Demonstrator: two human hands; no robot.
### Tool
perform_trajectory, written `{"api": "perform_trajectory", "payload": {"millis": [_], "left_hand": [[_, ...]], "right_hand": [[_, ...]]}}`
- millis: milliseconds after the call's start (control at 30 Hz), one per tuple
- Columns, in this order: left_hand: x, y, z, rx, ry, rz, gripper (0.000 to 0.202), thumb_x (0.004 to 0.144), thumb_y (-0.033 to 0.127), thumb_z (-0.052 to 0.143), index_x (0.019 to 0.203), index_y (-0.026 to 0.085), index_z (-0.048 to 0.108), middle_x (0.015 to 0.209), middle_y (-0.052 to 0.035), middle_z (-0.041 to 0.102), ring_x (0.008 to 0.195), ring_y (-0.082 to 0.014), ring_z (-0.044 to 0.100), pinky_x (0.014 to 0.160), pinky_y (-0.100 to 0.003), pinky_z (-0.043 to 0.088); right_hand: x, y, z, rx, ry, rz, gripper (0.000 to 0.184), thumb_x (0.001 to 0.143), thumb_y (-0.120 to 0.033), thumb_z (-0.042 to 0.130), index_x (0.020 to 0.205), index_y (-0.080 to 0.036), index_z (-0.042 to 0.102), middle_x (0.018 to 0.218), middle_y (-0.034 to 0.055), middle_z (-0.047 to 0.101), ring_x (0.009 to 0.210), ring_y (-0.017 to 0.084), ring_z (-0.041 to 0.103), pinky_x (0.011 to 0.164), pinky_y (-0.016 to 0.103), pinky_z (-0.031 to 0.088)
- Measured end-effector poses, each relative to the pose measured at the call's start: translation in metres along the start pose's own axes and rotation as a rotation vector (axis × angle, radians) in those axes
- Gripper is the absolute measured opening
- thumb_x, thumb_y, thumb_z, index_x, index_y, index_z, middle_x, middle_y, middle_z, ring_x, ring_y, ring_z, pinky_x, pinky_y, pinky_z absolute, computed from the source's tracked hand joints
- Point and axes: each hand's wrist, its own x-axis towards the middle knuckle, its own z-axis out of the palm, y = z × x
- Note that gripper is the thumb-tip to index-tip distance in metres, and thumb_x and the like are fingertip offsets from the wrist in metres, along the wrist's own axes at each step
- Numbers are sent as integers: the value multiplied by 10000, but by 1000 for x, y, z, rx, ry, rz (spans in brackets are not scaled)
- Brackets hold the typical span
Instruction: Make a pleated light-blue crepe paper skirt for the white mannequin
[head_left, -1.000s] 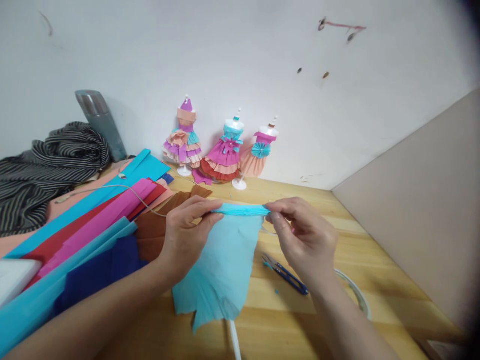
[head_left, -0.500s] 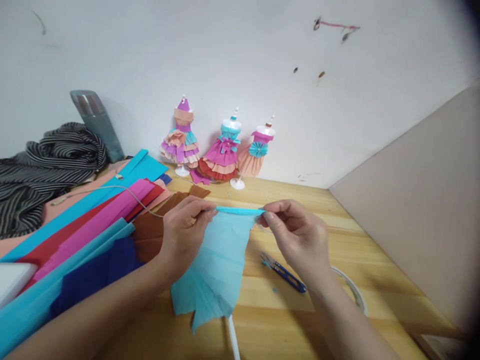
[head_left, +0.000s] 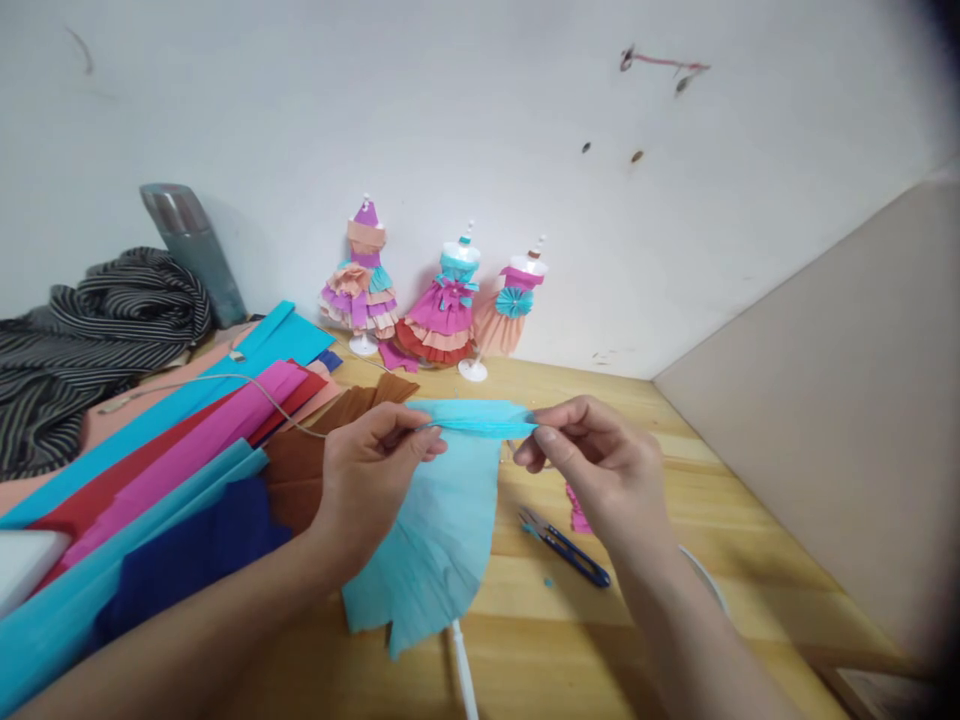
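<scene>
Both of my hands hold a piece of light blue crepe paper (head_left: 442, 530) by its folded top edge, above a wooden table (head_left: 675, 470). My left hand (head_left: 371, 480) pinches the left end of that edge between thumb and fingers. My right hand (head_left: 600, 470) pinches the right end the same way. The paper hangs down from the fold and its lower part rests on the table. A white stick (head_left: 463, 675) shows below the paper's bottom edge.
Small blue thread snips (head_left: 566, 548) lie right of the paper, beside a pink scrap (head_left: 577, 518). Rolls of coloured crepe paper (head_left: 172, 440) lie at the left. Three paper-dressed mini mannequins (head_left: 442, 300) stand by the wall. A striped cloth (head_left: 90, 340) and grey bottle (head_left: 191, 250) sit back left.
The top fold of the blue paper has turned over a little wider between my fingers. My right hand has shifted slightly, uncovering a pink scrap on the table.
</scene>
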Motion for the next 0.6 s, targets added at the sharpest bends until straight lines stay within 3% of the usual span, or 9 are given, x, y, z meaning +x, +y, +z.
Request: {"api": "perform_trajectory", "payload": {"millis": [133, 333, 467, 600], "left_hand": [[-3, 3, -2, 116, 51, 124, 42, 685, 182, 745, 682, 192, 704, 665, 21, 694, 581, -108, 636, 554, -195, 520], [-6, 9, -3, 93, 75, 191, 82, 683, 122, 727, 686, 195, 689, 654, 35, 664, 585, -85, 597, 568, -171, 507], [-4, 5, -1, -27, 3, 169, 155, 682, 106, 713, 807, 198, 708, 823, 3, 681, 720, -105, 648, 668, -186, 545], [1, 2, -4, -32, -99, 186, 269, 652, 108, 738, 902, 207, 717, 969, -29, 627, 750, -108, 638, 637, -188, 541]], "right_hand": [[-1, 0, 0, 4, 59, -88, 79, 780, -181, 656, 703, -189, 643, 768, 33, 691, 583, 126, 648, 538, 246, 556], [-1, -5, 2, 0, 100, -121, 108, 760, -134, 634, 669, -191, 637, 738, 26, 662, 575, 123, 635, 528, 249, 571], [-2, -7, 4, 15, 90, -140, 120, 739, -99, 637, 667, -196, 637, 724, 16, 650, 594, 127, 632, 530, 248, 562], [-4, -6, 4, -13, 88, -161, 125, 749, -89, 634, 688, -197, 641, 738, 22, 650, 622, 137, 635, 543, 259, 560]]}}
